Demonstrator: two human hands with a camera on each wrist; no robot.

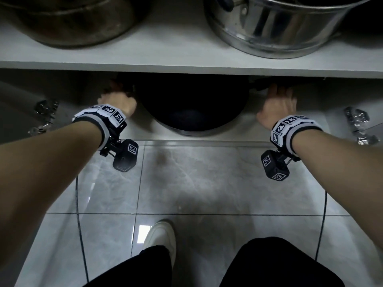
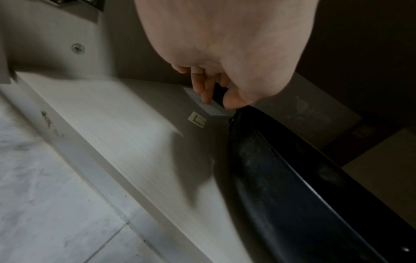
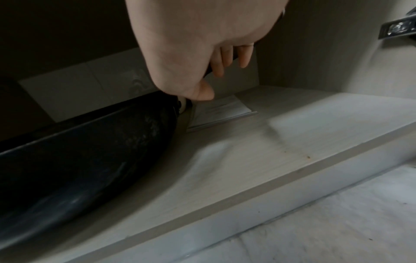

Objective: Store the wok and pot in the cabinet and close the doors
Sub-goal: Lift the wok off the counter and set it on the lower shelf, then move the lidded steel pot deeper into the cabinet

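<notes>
Two hands on one wok (image 1: 191, 112): left hand (image 1: 118, 104) has its grip wrapped on the left side handle, right hand (image 1: 276, 108) has its grip wrapped on the right handle; wrist views confirm fingers curled round both. Wok sits on the cabinet's bottom shelf (image 1: 248, 129), under the upper shelf (image 1: 186, 59), bowl near the front edge.

Risks, my read:
- rim or knuckles catch the upper shelf's underside if lifted while pushing in
- left too far forward, it blocks the doors
- letting go unevenly rocks the round base

Count: 1 wok below; 2 pots above, dark pot (image 1: 72, 19) left, steel pot (image 1: 279, 27) right; 2 door hinges visible, left hinge (image 1: 44, 118), right hinge (image 1: 358, 125). Doors open, out of view.
</notes>
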